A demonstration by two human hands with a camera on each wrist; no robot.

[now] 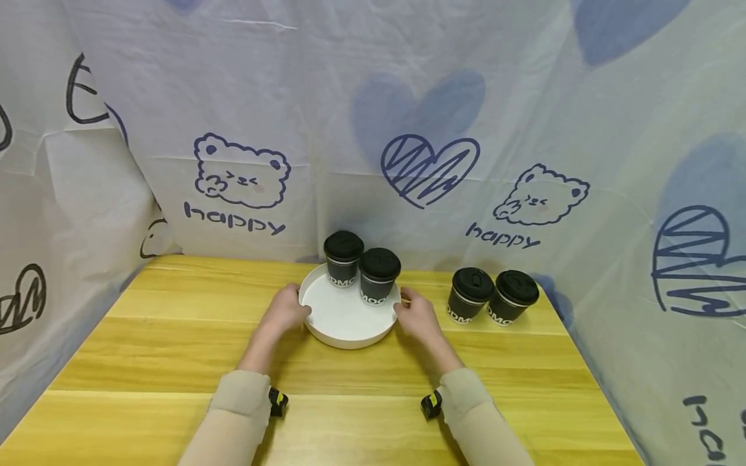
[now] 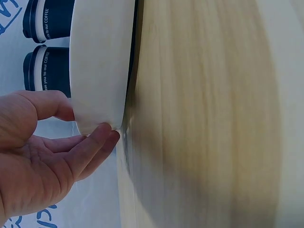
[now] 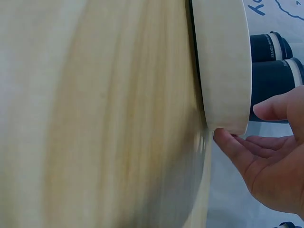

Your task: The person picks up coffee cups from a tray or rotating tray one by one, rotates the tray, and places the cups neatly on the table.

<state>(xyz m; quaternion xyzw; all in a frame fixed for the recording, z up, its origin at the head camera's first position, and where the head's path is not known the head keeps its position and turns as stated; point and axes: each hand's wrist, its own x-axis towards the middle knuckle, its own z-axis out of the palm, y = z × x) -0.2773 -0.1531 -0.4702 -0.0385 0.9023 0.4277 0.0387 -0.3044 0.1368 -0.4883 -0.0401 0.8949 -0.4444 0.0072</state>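
Sleeves [image 1: 233, 414] lie foremost; beyond, left hand [image 1: 285, 310] and right hand [image 1: 418, 317] pinch opposite sides of a round white tray [image 1: 340, 329], centred between them toward the table's [image 1: 146, 356] far edge, neither hand nearer.

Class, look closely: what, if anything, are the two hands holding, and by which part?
The white tray: the left hand grips its left side and the right hand its right side, each at the rim and outer wall.
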